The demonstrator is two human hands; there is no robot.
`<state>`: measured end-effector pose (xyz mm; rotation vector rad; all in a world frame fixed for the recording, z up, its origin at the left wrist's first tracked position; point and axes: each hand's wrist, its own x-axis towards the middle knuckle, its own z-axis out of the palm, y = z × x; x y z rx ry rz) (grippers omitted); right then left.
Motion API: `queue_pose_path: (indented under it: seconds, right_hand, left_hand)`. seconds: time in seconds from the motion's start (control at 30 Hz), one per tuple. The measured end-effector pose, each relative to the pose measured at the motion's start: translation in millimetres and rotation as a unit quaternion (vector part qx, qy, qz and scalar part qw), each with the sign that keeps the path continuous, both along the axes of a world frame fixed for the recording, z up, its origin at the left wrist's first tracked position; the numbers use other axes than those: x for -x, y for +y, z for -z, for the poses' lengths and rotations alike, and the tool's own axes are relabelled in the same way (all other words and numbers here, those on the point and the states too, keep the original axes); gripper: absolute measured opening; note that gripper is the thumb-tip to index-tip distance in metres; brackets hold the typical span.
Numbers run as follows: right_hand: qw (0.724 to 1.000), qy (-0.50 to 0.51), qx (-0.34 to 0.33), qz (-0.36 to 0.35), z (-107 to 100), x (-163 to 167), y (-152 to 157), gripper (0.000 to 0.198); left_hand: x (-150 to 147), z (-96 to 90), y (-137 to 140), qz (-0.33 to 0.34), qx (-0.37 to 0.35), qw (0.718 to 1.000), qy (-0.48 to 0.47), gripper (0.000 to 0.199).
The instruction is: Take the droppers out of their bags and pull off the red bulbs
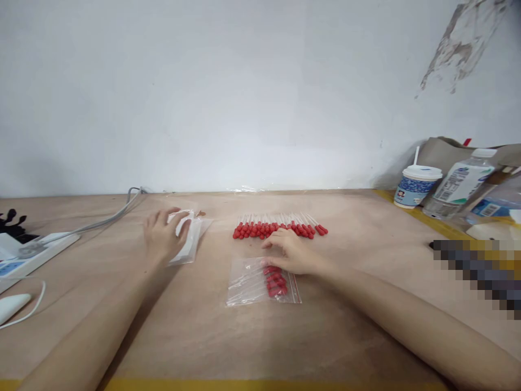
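Note:
My left hand (166, 234) is over a small pile of clear plastic bags with a white sheet (189, 241). Its fingers are apart and curved, with nothing visibly gripped. My right hand (293, 252) rests at the upper edge of a clear zip bag (246, 279), thumb and fingers apart. Inside that bag lie several red-tipped white sticks (277, 285), tips toward the right. Just beyond my right hand, a row of loose red-tipped sticks (264, 229) lies on the brown table covering, red ends toward me; my fingertips come close to them.
A white power strip (44, 247) with a grey cable (109, 220) and a white mouse-like object (13, 307) are on the left. At the right stand a lidded paper cup (415, 187) and a plastic bottle (459, 184). A wall (244, 98) closes off the back.

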<state>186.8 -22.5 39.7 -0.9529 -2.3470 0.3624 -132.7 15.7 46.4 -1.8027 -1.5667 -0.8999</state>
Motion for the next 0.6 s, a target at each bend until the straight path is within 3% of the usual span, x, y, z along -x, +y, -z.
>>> queue_pose_path:
  seconds: [0.1, 0.2, 0.27, 0.4, 0.6]
  right_hand:
    - [0.995, 0.051, -0.037, 0.076, 12.1, -17.8, -8.6, 0.013]
    - [0.991, 0.066, -0.014, 0.120, 27.4, -39.1, -12.8, 0.017]
    - [0.990, 0.067, 0.007, 0.127, 34.8, -50.2, -16.1, 0.022]
    - [0.997, 0.042, -0.002, 0.060, 38.4, -59.3, -25.5, 0.015]
    - [0.998, 0.020, -0.049, -0.018, 41.0, -58.2, -28.7, 0.010]
  left_hand:
    - [-42.9, -4.3, -14.9, 0.178, 0.038, 0.983, 0.023, 0.020]
    - [-89.5, -2.9, -36.0, 0.354, 0.147, 0.922, 0.049, 0.020]
    - [-116.9, 0.0, -50.1, 0.429, 0.220, 0.875, 0.048, 0.020]
    - [-151.1, 7.6, -65.1, 0.494, 0.304, 0.813, 0.050, 0.034]
    - [-158.0, 22.1, -61.9, 0.492, 0.328, 0.806, 0.007, 0.034]
